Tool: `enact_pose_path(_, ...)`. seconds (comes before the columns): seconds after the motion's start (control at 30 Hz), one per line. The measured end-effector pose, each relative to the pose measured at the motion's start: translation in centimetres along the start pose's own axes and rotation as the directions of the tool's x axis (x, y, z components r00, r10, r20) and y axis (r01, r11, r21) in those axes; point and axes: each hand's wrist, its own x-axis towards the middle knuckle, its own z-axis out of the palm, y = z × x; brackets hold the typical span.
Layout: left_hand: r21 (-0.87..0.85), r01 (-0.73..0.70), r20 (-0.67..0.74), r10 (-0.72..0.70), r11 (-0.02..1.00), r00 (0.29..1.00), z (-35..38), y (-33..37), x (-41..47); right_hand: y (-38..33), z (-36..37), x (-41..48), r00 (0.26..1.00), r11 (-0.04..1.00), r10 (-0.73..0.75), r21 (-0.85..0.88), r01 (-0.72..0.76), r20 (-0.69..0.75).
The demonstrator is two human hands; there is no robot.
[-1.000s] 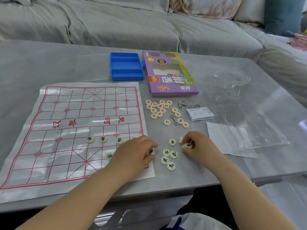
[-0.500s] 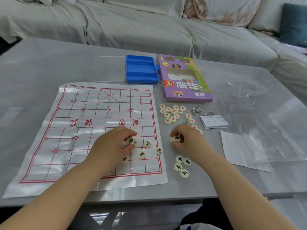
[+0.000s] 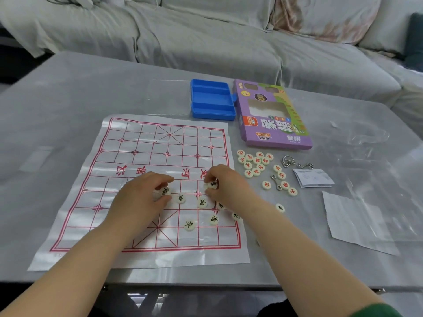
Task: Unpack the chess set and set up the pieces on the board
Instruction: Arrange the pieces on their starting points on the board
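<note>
A plastic Chinese chess board with red lines lies flat on the grey table. Over its near right part, my left hand pinches a cream piece with a black character. My right hand pinches another black-marked piece near the river line. Several more black-marked pieces sit on the board between and below my hands. A cluster of red-marked pieces lies on the table right of the board. One black-marked piece lies alone right of my right forearm.
A blue plastic tray and a purple game box sit beyond the board. Metal wire puzzles, a folded leaflet, a white paper sheet and clear plastic wrap lie to the right. A sofa stands behind the table.
Both hands moved left and away from me onto the board, each carrying a piece. My right hand came from the loose pieces beside the board. The camera view shifted left.
</note>
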Motion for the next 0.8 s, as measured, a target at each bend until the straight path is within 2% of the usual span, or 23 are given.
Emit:
enact_pose_path(0.13, -0.002, 0.019, -0.01, -0.019, 1.0, 1.0, -0.4, -0.5, -0.4, 0.1, 0.0, -0.3, 0.999, 1.0, -0.005, 0.019, 0.006, -0.033)
enact_pose_path(0.23, 0.043, -0.056, 0.037, 0.054, 0.997, 0.998, 0.3, -0.1, -1.1, -0.4, 0.3, -0.3, 0.999, 0.999, -0.035, 0.029, 0.036, -0.029)
enact_pose_path(0.37, 0.114, -0.084, 0.097, 0.073, 0.99, 0.993, 1.1, 0.1, -1.7, -1.3, 0.2, -0.4, 1.0, 1.0, -0.023, 0.021, 0.023, 0.009)
enact_pose_path(0.5, 0.106, -0.104, 0.092, 0.094, 0.989, 0.991, 0.9, 0.3, -1.7, 0.0, -1.1, -1.5, 0.997, 0.997, -0.02, 0.077, 0.026, -0.08)
enact_pose_path(0.67, 0.128, -0.167, 0.138, 0.149, 0.978, 0.979, 1.1, 1.7, -1.6, 5.0, -3.5, -4.8, 0.977, 0.988, 0.156, 0.045, -0.151, -0.144)
enact_pose_path(0.8, 0.101, -0.262, 0.232, 0.233, 0.96, 0.944, 2.7, 4.5, -1.5, 8.5, -4.2, -7.3, 0.969, 0.972, 0.236, 0.001, -0.237, -0.076)
